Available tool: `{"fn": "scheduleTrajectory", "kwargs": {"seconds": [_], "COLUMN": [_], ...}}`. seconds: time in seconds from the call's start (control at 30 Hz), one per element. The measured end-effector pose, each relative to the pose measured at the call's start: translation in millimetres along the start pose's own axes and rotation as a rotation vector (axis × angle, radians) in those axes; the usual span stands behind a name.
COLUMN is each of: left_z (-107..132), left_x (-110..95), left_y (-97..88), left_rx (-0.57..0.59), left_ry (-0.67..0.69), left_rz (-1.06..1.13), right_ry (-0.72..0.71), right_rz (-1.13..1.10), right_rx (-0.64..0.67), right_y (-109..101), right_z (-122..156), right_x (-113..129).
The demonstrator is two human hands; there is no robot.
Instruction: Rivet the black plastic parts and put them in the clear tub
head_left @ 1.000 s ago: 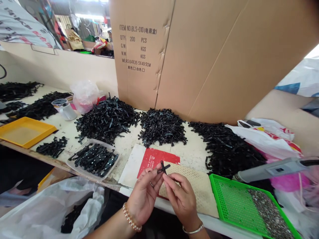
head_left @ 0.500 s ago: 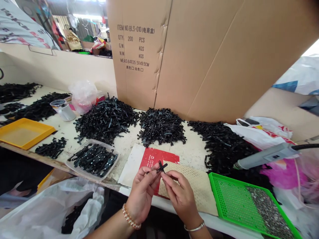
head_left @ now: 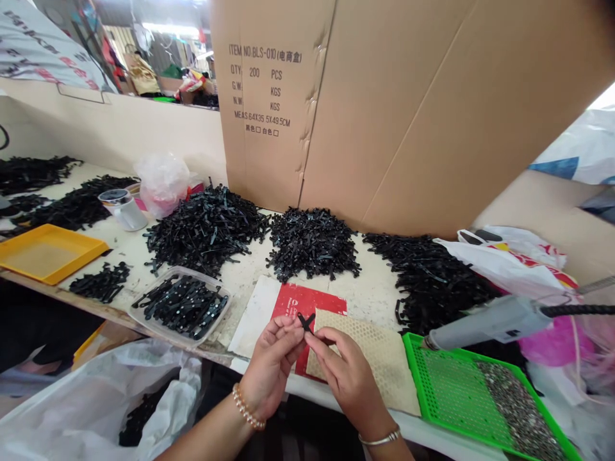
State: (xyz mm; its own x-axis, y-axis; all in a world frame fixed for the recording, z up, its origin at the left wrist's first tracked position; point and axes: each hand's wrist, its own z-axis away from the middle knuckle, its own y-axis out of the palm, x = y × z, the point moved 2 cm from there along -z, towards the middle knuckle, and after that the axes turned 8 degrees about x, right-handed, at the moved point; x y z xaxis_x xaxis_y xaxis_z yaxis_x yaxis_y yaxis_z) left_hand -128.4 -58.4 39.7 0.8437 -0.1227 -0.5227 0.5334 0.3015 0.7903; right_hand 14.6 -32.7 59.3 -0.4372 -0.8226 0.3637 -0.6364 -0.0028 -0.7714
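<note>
Between my two hands, small black strips [head_left: 306, 322] lie crossed in an X. My left hand [head_left: 275, 352] is closed, pinching them from the left with thumb and fingers. From the right, my right hand [head_left: 343, 368] pinches the lower end of the strips with its fingertips. Both hands are just above a red and white card [head_left: 312, 298] and a cream dotted mat [head_left: 384, 358] at the table's front edge. A green perforated tray [head_left: 446, 390], partly filled with tiny metal pieces [head_left: 523, 410], sits to the right of my right hand.
Black strips form heaps at the left [head_left: 202, 224], middle [head_left: 314, 243] and right [head_left: 427, 275]. A clear plastic tub [head_left: 218, 326] holds more. A grey corded electric screwdriver [head_left: 485, 323] hangs over the green tray. A big cardboard sheet [head_left: 384, 115] stands behind; a yellow tray [head_left: 52, 253] lies left.
The crossed strips have turned slightly and now form a more even X between my fingertips. The grey electric screwdriver has swung left and down over the green tray.
</note>
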Motion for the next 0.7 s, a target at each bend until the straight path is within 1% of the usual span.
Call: {"fn": "scheduleTrajectory", "kwargs": {"seconds": [0.1,0.2,0.3,0.37,0.43,0.57,0.7], "left_z": [-0.6,-1.7,-3.0,-3.1,-2.5,-0.4,-3.1], "left_x": [-0.3,-1.4,-3.5,-6.4,-9.8,-12.6,-8.6], "left_y": [-2.5,-4.9,-7.3,-8.4,-8.4,-6.8,-10.1], "left_rx": [-0.008,0.015,0.057,0.059,0.053,0.083,0.060], "left_ry": [0.015,-0.015,-0.116,-0.185,-0.221,-0.193,-0.076], "left_rz": [-0.019,-0.049,-0.063,-0.059,-0.062,-0.154,-0.311], "right_ry": [0.003,0.009,0.034,0.038,0.029,0.007,-0.032], "right_rz": [-0.013,-0.019,-0.026,-0.024,-0.010,0.023,0.001], "right_rx": [0.015,0.049,0.047,0.053,0.076,0.091,0.075], "right_y": [0.6,2.4,3.1,3.1,3.6,6.5,10.7], "right_z": [-1.4,0.3,3.3,4.6,5.3,8.2,9.2], "right_x": [1.1,-0.9,-4.6,-6.0,-6.1,-4.7,-3.2]}}
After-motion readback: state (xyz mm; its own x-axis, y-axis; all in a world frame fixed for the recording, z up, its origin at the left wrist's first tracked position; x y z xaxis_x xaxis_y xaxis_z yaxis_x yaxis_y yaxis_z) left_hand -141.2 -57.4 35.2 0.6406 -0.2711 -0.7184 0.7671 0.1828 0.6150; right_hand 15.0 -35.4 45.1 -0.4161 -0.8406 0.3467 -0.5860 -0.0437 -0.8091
